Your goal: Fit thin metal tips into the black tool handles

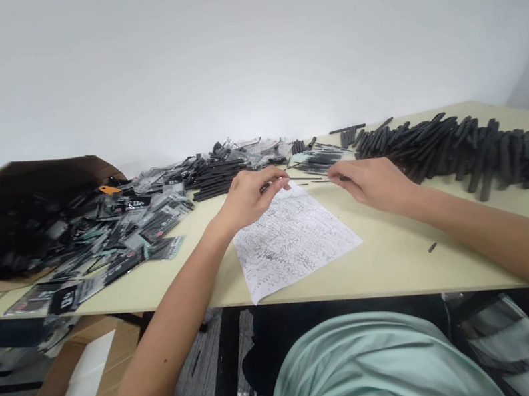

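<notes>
A thin black stick (pixel 273 185) sat pinched in the fingertips of the left hand (pixel 249 198) at the centre of the frame, just above the top edge of a scribbled sheet of paper (pixel 291 237). The right hand (pixel 373 183) lay just right of it, knuckles up, its curled fingers meeting another thin dark piece (pixel 342 178); whether they gripped it could not be made out. Both forearms reached in from the bottom corners over the pale table (pixel 408 268). A long heap of black tubes (pixel 469 147) ran to the right edge, cut off there. Packaged items (pixel 147 224) spilled at centre left from a brown carton (pixel 13 182), its contents too dark to read. 1 small black bit (pixel 432 247) lay alone at lower right.
</notes>
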A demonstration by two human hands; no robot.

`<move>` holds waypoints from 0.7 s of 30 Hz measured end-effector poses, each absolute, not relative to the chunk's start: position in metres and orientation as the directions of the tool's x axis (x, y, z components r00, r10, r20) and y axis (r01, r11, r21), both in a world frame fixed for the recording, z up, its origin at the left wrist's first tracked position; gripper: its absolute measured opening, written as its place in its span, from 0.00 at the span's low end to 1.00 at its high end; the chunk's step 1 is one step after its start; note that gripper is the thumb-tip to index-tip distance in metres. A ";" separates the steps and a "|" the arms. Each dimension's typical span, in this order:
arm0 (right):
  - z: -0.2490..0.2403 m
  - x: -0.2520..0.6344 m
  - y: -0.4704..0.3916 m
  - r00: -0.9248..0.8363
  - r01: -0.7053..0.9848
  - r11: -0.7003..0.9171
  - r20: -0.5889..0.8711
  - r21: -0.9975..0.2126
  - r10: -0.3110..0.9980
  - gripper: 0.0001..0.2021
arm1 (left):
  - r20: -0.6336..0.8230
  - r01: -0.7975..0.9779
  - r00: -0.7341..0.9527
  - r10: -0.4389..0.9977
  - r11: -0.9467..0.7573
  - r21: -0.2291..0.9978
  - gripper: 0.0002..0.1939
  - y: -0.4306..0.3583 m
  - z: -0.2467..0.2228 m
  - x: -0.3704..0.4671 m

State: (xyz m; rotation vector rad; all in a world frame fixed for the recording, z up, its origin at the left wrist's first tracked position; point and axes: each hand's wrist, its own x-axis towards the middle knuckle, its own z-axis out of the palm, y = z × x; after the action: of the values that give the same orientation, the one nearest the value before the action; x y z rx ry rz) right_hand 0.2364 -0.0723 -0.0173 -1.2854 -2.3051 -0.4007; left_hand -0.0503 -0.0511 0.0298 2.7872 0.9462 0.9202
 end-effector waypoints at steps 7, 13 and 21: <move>-0.018 0.238 -0.073 -0.426 0.821 0.568 0.600 -0.057 0.677 0.13 | 0.386 0.600 0.695 0.607 -0.785 0.154 0.12 -0.050 0.029 -0.053; -0.017 0.237 -0.072 -0.425 0.776 0.611 0.586 -0.157 0.690 0.11 | 0.373 0.606 0.701 0.608 -0.783 0.136 0.11 -0.048 0.026 -0.053; -0.015 0.231 -0.075 -0.451 0.731 0.629 0.502 -0.267 0.738 0.12 | 0.405 0.584 0.709 0.577 -0.803 0.121 0.09 -0.051 0.028 -0.053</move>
State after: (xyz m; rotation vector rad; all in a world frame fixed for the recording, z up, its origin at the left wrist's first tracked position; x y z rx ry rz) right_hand 0.2313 -0.0747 -0.0145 -1.1452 -2.2639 0.0161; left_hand -0.0526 -0.0506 0.0283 2.9191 0.9914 0.6823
